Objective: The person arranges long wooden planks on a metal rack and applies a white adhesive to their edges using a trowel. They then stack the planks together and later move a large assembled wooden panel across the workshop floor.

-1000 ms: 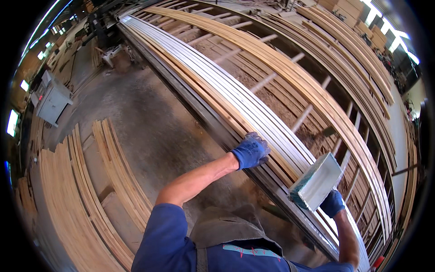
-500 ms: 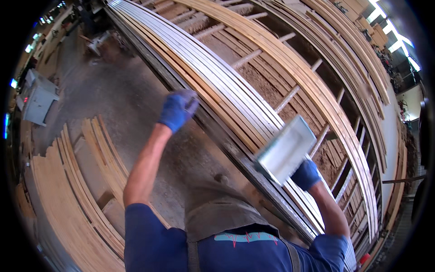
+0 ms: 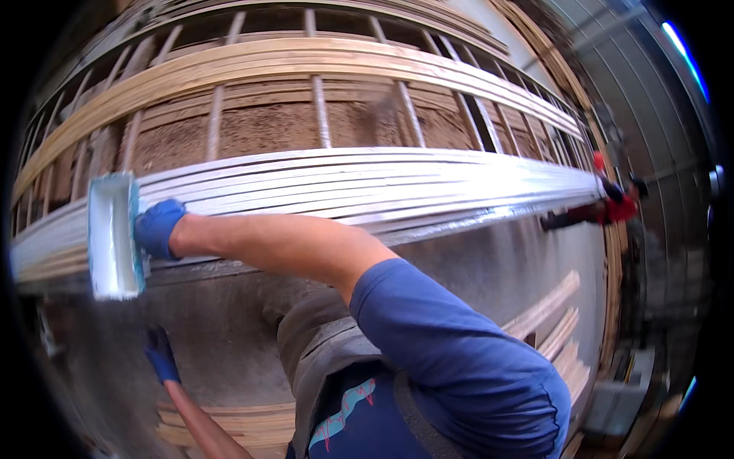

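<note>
My right hand [image 3: 159, 228], in a blue glove, is closed on the side of a rectangular trough [image 3: 115, 237] with a white-coated inside and teal edges. The fingers on its far side are hidden. The trough is tilted and hangs over the left stretch of long, white-coated wooden strips [image 3: 306, 183] lying side by side; I cannot tell whether it touches them. Lower left, my left hand [image 3: 160, 356], also gloved in blue, hangs over the floor with its fingers stretched out and nothing in them.
Beyond the white strips, bare wooden strips [image 3: 306, 61] rest across a rack with crossbars [image 3: 319, 111]. Loose boards [image 3: 237, 421] lie behind my left forearm, and more boards [image 3: 562, 329] at right. A person in red [image 3: 615, 208] stands by the strips' far right end.
My view has swung round, so the strips now run across it. My right arm now reaches to the left with the trough. My left hand has dropped away from the strips' edge.
</note>
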Motion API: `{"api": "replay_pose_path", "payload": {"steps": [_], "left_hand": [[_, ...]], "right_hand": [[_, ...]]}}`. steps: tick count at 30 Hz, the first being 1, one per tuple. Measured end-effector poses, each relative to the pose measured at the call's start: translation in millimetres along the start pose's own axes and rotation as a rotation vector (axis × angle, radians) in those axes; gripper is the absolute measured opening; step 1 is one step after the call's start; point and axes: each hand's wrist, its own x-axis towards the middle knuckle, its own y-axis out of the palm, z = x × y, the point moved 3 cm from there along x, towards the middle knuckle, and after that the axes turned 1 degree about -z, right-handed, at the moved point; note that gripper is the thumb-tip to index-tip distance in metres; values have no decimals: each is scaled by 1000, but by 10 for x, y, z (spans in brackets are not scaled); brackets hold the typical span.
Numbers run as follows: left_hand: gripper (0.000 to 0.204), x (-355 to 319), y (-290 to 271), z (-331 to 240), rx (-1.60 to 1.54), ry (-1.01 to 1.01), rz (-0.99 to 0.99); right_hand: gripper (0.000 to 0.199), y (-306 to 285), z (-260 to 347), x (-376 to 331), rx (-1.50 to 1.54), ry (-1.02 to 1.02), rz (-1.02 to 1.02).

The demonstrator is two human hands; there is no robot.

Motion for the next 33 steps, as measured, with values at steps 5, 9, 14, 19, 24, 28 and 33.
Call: {"api": "replay_pose_path", "payload": {"steps": [5,9,14,19,24,28,33], "left_hand": [[32,-372,454,1321,-341,-466,145],[26,-1179,758,1913,-360,-706,358],[19,-1956,1384,1316,-415,-860,364],[27,-1918,1881,482,-339,-816,344],[26,-2205,1785,586,-382,-762,304],[28,-2381,1529,604,-424,-851,204],[30,-2424,1254,1011,-521,-967,133]], "right_hand": [[21,-569,-374,-1362,-5,236,168],[16,-1346,-1039,-3134,-204,566,494],[21,-2523,-2035,-6417,-93,1044,63],[33,-3202,-2545,-7584,-580,1266,367],[23,-3107,-2782,-7029,-596,1085,188],[20,-2529,-2490,-5500,-236,713,120],[20,-1715,-1727,-3191,-69,279,234]]}}
